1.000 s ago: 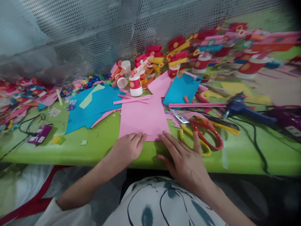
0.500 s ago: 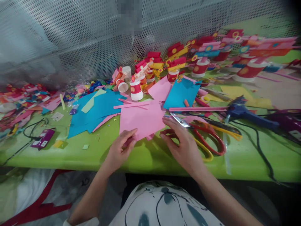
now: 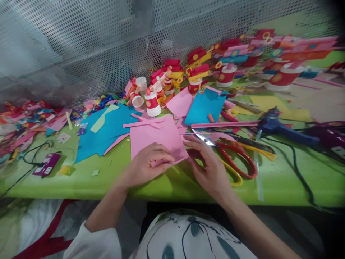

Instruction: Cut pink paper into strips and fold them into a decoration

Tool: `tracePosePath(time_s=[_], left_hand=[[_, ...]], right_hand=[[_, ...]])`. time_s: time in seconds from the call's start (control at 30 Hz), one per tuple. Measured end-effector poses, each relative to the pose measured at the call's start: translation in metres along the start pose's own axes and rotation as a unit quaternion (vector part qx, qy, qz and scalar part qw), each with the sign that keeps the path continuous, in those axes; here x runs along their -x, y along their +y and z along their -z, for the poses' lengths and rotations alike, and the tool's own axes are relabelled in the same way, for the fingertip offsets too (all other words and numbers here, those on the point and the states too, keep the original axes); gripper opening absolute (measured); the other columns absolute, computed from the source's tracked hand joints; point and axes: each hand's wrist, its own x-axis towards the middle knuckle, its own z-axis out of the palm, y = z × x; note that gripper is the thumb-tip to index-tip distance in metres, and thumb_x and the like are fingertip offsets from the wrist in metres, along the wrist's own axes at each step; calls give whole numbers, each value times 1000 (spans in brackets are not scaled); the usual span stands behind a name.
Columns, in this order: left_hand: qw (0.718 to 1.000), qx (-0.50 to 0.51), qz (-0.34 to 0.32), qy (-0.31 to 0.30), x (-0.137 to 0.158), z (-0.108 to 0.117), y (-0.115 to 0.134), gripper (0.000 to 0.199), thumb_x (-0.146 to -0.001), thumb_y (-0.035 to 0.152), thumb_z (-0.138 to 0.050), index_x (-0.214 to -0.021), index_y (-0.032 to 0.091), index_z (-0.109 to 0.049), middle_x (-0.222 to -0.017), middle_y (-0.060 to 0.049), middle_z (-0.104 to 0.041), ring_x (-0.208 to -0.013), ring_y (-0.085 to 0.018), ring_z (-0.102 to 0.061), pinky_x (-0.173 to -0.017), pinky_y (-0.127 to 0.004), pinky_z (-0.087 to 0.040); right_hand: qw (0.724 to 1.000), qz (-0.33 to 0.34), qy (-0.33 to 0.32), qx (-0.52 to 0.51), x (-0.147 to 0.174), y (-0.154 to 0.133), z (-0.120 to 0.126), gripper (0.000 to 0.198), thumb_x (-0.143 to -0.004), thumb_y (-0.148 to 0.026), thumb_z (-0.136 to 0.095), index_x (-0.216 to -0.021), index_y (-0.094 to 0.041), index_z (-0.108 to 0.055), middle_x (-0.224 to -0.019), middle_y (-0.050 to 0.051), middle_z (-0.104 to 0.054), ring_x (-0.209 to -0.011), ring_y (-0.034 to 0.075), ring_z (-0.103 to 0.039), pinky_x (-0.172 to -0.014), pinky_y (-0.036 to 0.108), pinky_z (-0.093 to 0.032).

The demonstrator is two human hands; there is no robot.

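Note:
A sheet of pink paper point(image 3: 159, 135) lies before me on the green table, its near edge curled into a narrow roll. My left hand point(image 3: 149, 162) pinches that curled edge near its middle, fingers closed. At the sheet's right corner is my right hand point(image 3: 208, 163), its curved fingers and thumb closed about the end of the curl. Thin pink strips point(image 3: 142, 125) rest across the sheet's far edge. Scissors with red handles point(image 3: 239, 156) lie just beyond my right hand, beside a yellow handle point(image 3: 234, 174).
Blue paper point(image 3: 94, 140) is on the left, and another blue sheet point(image 3: 205, 108) lies behind. Paper cups with coloured rolls point(image 3: 153, 103) stand along the perforated metal screen point(image 3: 107, 46). A blue glue gun point(image 3: 285, 131) and its cord are at the right. A purple box point(image 3: 47, 164) sits left.
My left hand has moved right along the pink paper's near edge, which now shows a curl. My right hand has stayed nearly in place, now at the sheet's corner.

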Motion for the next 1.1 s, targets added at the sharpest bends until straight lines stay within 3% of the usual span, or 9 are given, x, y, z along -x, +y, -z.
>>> tracePosePath(time_s=[0.1, 0.2, 0.33, 0.43, 0.6, 0.7, 0.9, 1.1], left_hand=[[997, 62, 2, 41, -4, -1, -5, 10, -91, 17, -69, -95, 23, -76, -100, -6, -73, -92, -17, -68, -81, -29, -53], [992, 92, -2, 84, 0, -5, -6, 12, -88, 12, -70, -93, 21, -76, -95, -5, -72, -80, -13, -66, -68, -24, -51], [987, 145, 40, 49, 6, -13, -3, 14, -87, 5, -66, -88, 19, -70, -99, -6, -74, -92, -15, -70, -81, -26, -54], [983, 166, 80, 19, 9, -16, 1, 13, -86, 6, -67, -82, 18, -66, -96, -5, -74, -91, -15, -71, -82, -25, -55], [986, 134, 78, 59, 13, -19, 1, 16, -83, 4, -69, -81, 20, -64, -98, -3, -75, -90, -13, -72, -79, -22, -56], [990, 82, 50, 103, 15, -20, -2, 20, -82, 2, -68, -86, 21, -64, -100, -2, -76, -91, -13, -72, -81, -23, -57], [993, 23, 15, 111, 17, -22, -4, 24, -80, 1, -70, -88, 22, -63, -102, -2, -77, -94, -14, -74, -80, -23, -58], [993, 28, 20, 117, 17, -23, -4, 27, -79, -2, -69, -88, 22, -61, -104, -3, -76, -98, -16, -74, -81, -26, -59]], right_hand=[[999, -18, 24, -39, 0, -3, 2, 39, -96, -15, -62, -132, -28, -59, -147, 11, -54, -111, 19, -68, -88, 34, -62], [998, -8, 14, -53, -1, -7, 4, 33, -95, -15, -64, -126, -27, -62, -144, 10, -57, -119, 20, -65, -88, 31, -62], [999, -5, -24, -45, -3, -8, 3, 21, -94, -14, -65, -113, -24, -65, -136, 9, -64, -124, 21, -64, -93, 32, -59], [998, -15, -50, -43, -2, -7, 3, 21, -95, -14, -63, -113, -23, -65, -118, 7, -72, -107, 17, -70, -89, 30, -60], [997, -9, -71, 32, -3, -10, 7, 35, -91, -12, -61, -125, -22, -62, -115, 6, -73, -96, 18, -68, -85, 34, -58], [997, -23, -71, 36, -5, -10, 7, 32, -92, -11, -61, -122, -22, -63, -109, 5, -74, -89, 17, -69, -80, 32, -58], [998, -2, -55, 0, -7, -8, 6, 20, -96, -8, -56, -105, -23, -66, -103, 4, -75, -99, 15, -70, -87, 28, -56], [999, 4, -49, -20, -9, -10, 9, 21, -95, -7, -59, -107, -23, -66, -108, 4, -75, -103, 15, -70, -88, 28, -55]])
